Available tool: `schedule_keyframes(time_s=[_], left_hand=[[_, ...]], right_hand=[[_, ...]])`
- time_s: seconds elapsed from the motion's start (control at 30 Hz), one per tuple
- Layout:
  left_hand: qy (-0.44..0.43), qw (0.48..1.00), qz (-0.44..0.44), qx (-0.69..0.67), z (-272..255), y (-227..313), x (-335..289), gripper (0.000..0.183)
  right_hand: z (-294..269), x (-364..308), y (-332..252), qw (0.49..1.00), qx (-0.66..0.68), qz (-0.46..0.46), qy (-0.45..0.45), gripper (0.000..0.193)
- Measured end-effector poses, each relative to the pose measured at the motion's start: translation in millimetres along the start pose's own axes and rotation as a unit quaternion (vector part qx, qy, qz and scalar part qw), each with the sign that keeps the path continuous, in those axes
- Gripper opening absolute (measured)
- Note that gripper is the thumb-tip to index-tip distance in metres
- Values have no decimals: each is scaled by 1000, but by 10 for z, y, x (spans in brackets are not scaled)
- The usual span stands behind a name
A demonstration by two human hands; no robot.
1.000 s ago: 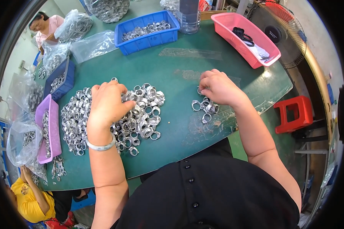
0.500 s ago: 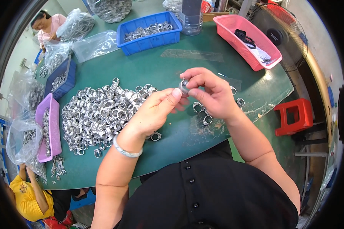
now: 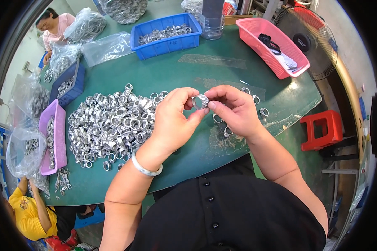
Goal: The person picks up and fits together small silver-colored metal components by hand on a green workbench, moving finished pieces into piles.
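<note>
A silver metal ring (image 3: pixel 200 101) is held up between both hands over the green table. My left hand (image 3: pixel 178 119) pinches its left side between thumb and fingers. On the other side, the thumb and fingertips of my right hand (image 3: pixel 235 109) grip it too. The ring's round opening shows between the fingertips. Left of my left hand lies a large heap of similar silver rings (image 3: pixel 111 125). Several loose rings lie around my right hand, among them one ring (image 3: pixel 264 112) to its right; others are partly hidden beneath it.
A blue bin (image 3: pixel 167 49) of rings stands at the back, a pink basket (image 3: pixel 276 54) with black-handled scissors at back right. On the left are a purple basket (image 3: pixel 62 138), a dark blue bin (image 3: pixel 77 90) and plastic bags. A red stool (image 3: pixel 322 129) stands right. Two other people sit at left.
The ring has turned so that its opening now shows. My left hand has moved up and its fingers have shifted on the ring; my right hand has come slightly lower.
</note>
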State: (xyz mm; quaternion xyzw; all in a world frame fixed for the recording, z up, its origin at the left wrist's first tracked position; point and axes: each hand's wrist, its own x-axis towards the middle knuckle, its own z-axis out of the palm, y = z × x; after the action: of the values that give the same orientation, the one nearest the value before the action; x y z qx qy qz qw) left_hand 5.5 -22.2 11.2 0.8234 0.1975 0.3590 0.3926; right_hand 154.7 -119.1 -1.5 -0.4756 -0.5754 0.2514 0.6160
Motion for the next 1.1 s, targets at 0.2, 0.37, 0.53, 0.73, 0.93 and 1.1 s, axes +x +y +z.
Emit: schedule_keyframes(time_s=[0.2, 0.37, 0.53, 0.73, 0.93, 1.1], left_hand=[[-5, 998, 32, 60, -42, 66, 8, 36], [4, 999, 50, 10, -34, 35, 3, 42], [-4, 998, 57, 6, -42, 28, 13, 40], [-39, 997, 21, -57, -18, -46, 2, 35], [-93, 930, -104, -341, 0, -122, 8, 31], [-144, 811, -186, -535, -81, -141, 32, 30]], right_hand=[[16, -12, 6, 989, 121, 83, 36, 18], [-19, -11, 47, 975, 186, 113, 44, 18], [-18, -14, 23, 975, 183, 111, 52, 18], [-13, -18, -27, 983, 156, 79, 51, 19], [-40, -41, -77, 994, 86, 46, 55, 18], [-72, -45, -97, 993, 84, 47, 74, 17]])
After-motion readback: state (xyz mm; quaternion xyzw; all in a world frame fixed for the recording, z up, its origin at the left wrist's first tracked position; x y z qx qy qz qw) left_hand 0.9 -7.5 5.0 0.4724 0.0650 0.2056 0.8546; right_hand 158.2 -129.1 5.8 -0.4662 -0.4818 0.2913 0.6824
